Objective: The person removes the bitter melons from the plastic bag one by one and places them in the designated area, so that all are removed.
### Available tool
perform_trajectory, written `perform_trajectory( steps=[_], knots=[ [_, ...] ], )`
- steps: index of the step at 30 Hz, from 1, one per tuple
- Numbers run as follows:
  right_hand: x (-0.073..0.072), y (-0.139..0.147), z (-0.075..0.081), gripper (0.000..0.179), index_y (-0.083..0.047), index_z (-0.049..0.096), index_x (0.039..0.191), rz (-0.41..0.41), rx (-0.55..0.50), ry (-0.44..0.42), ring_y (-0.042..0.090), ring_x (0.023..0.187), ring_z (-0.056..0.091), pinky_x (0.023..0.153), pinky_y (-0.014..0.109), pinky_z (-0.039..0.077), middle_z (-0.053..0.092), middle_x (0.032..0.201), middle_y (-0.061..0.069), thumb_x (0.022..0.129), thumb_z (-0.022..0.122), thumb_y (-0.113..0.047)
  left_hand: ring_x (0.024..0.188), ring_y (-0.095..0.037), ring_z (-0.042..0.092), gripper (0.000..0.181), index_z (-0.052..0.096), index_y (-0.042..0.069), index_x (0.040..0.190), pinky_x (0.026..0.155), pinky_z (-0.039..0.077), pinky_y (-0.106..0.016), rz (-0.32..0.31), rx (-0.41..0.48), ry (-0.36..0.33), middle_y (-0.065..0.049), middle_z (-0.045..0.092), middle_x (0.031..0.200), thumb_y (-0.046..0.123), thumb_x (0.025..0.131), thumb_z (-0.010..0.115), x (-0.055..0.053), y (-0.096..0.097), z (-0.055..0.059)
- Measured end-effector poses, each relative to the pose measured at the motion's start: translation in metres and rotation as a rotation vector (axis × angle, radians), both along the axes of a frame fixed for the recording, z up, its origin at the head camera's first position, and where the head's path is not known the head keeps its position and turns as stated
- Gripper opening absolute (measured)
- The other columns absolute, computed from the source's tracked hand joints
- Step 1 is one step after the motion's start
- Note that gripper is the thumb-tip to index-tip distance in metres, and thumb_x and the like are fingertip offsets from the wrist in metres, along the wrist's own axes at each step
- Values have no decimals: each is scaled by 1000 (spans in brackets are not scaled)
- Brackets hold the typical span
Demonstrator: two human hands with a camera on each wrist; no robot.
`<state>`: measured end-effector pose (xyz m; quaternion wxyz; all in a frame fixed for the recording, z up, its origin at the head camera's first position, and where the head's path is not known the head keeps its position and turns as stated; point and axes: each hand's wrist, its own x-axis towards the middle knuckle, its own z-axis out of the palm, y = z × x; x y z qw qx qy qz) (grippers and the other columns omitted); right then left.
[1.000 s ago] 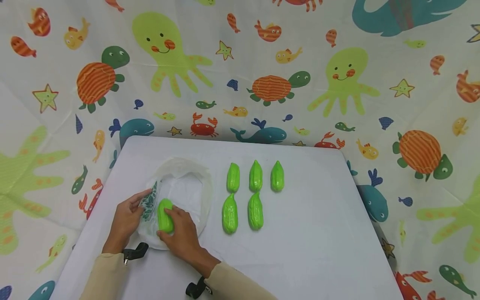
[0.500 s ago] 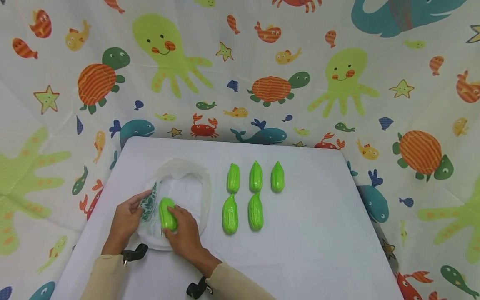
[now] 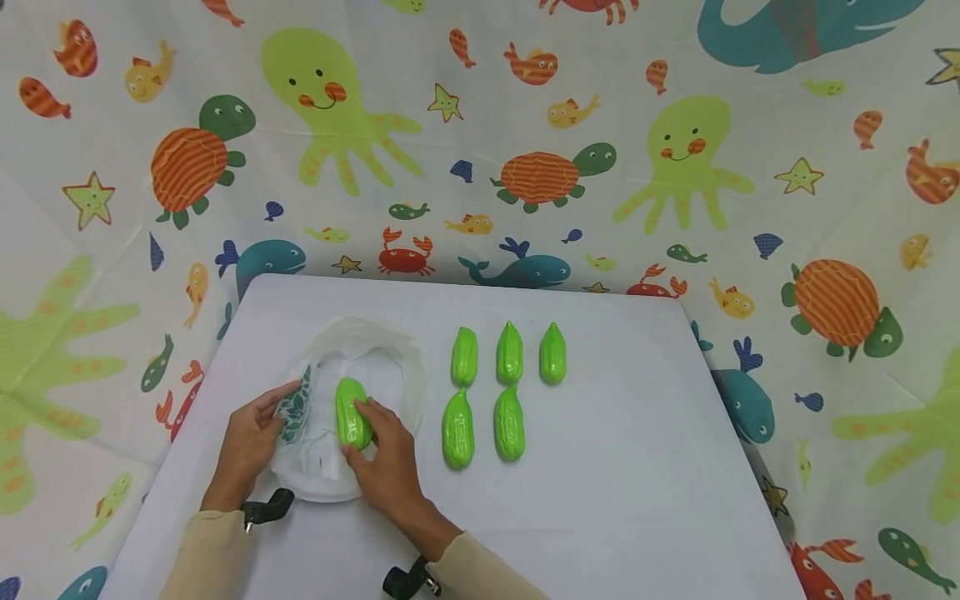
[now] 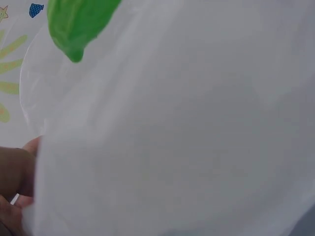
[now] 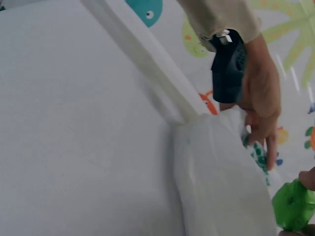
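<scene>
In the head view a white plastic bag (image 3: 307, 475) with a green printed patch stands open-mouthed at the table's left. My left hand (image 3: 243, 446) pinches its left edge. Over the bag's mouth, my right hand (image 3: 392, 467) holds a glossy green toy gourd (image 3: 351, 414) between thumb and fingers. The left wrist view is mostly filled by the bag's wall (image 4: 172, 128), with the gourd's pointed tip (image 4: 74, 39) at the top. From the right wrist, the gourd's blunt end (image 5: 294, 205) shows between my fingers, beside the bag's side (image 5: 221, 182).
Right of the bag, several matching green gourds lie in two rows: a back row with a gourd (image 3: 553, 353) at its right end, and a nearer row with another gourd (image 3: 510, 423). A white cloth covers the table (image 3: 637, 467). A sea-animal curtain (image 3: 465, 125) hangs behind.
My right hand has carried the gourd rightward and a little away from me, from the bag's left side toward the middle of its mouth. The left hand keeps its grip on the edge.
</scene>
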<state>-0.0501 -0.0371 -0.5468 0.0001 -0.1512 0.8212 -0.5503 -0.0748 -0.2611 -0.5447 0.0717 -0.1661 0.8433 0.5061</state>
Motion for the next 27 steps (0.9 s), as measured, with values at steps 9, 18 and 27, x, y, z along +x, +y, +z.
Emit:
perform_trajectory(
  steps=[9, 18, 27],
  knots=[
    [-1, 23, 10, 67, -19, 51, 158, -81, -127, -85, 18, 153, 46, 115, 29, 50, 47, 164, 3, 96, 76, -6, 155, -45, 41, 59, 45, 17, 163, 121, 40, -66, 6, 12, -7, -17, 37, 171, 2, 106, 40, 0, 0, -1],
    [2, 48, 19, 67, -19, 53, 156, -153, -192, -100, 24, 154, 45, 115, 39, 51, 47, 164, 5, 95, 77, -5, 156, -46, 38, 59, 45, 17, 163, 123, 38, -67, 6, 20, -9, -18, 35, 171, 2, 105, 40, 0, -2, 1],
    [3, 81, 22, 66, -17, 53, 156, -238, -204, -90, 27, 153, 47, 114, 41, 52, 48, 163, 8, 95, 76, -4, 155, -45, 41, 59, 45, 16, 163, 123, 39, -64, 14, 34, -24, -18, 37, 171, 3, 105, 40, 0, -3, 2]
  ],
)
